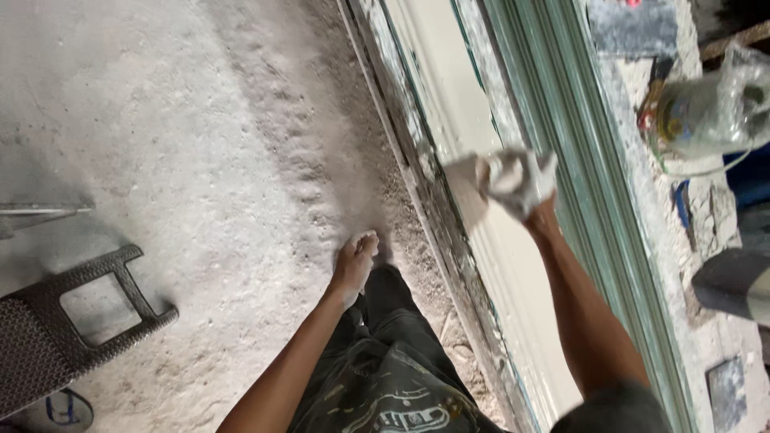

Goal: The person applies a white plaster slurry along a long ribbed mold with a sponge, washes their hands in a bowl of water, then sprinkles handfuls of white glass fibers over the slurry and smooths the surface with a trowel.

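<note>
My right hand [521, 183], caked in white dust, is shut on a pale beige sheet of sandpaper [465, 180]. It presses the sheet flat against a long cream-coloured wooden panel [449, 96] with a green moulded edge [561, 136]. My left hand [355, 261], also dusty, holds nothing and rests with loose fingers on the knee of my dark trousers [393, 321], just left of the panel's worn lower edge.
The dusty concrete floor [200, 144] fills the left half. A dark woven plastic chair [48, 337] lies at lower left beside a blue-marked sandal [68, 409]. A clear plastic bag over a container [706, 112] and grey blocks [734, 281] sit at right.
</note>
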